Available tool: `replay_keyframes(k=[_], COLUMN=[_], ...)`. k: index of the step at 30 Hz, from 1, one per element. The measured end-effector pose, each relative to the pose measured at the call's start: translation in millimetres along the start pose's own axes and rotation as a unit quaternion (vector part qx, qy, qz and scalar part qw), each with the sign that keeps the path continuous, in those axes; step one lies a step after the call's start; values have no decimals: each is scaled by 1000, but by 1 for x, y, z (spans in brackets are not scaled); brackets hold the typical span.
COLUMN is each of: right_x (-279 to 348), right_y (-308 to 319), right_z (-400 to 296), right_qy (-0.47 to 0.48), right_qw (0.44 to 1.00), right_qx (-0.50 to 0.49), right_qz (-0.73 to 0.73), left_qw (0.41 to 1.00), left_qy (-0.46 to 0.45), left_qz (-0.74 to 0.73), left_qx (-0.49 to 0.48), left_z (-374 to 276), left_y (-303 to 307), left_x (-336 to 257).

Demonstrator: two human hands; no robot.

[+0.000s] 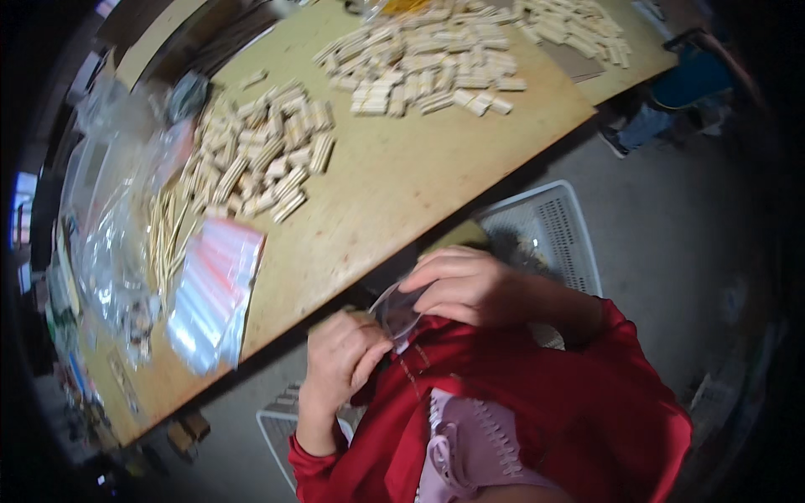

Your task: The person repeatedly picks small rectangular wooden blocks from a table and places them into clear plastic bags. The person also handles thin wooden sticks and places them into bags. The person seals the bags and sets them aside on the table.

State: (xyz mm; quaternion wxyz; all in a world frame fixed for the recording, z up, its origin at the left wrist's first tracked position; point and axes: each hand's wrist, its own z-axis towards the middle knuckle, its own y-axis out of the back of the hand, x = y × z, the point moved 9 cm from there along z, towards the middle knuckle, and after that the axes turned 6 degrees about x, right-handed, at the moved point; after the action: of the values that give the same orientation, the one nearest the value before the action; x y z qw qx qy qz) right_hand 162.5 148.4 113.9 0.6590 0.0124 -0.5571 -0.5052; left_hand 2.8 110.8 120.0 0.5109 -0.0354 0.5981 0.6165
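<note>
A clear plastic bag (397,313) is stretched between my two hands, in front of the table's near edge. My left hand (346,352) pinches its left side between thumb and fingers. On its other side, my right hand (462,286) has its fingers at the bag's rim; whether they reach inside is hard to see. A stack of flat zip bags with red strips (217,289) lies near the table edge, left of my hands. Behind it are a heap of bundled short wooden sticks (264,151) and some loose thin sticks (165,236).
A larger heap of bundled sticks (434,56) lies farther back on the wooden table (377,195), with another heap (572,25) beyond. Crumpled plastic (116,232) covers the left side. White plastic baskets (575,236) stand below the table. A person's leg (644,126) shows at the far right.
</note>
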Motion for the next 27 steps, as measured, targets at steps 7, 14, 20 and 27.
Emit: replay_keyframes(k=[7, 14, 20, 27], right_x=[-111, -162, -150, -14], right_y=[106, 155, 152, 55], right_z=[-6, 14, 11, 38], right_qy=[-261, -237, -210, -23], right_qw=[938, 850, 882, 999], right_qx=[-192, -152, -182, 37], right_qz=[-119, -446, -381, -4], left_qw=[996, 998, 992, 990], left_qy=[12, 18, 17, -20], left_qz=[-30, 5, 72, 80], left_qx=[-84, -62, -107, -111], left_z=[4, 20, 22, 28], left_y=[5, -8, -4, -7], left_x=[-3, -8, -10, -14])
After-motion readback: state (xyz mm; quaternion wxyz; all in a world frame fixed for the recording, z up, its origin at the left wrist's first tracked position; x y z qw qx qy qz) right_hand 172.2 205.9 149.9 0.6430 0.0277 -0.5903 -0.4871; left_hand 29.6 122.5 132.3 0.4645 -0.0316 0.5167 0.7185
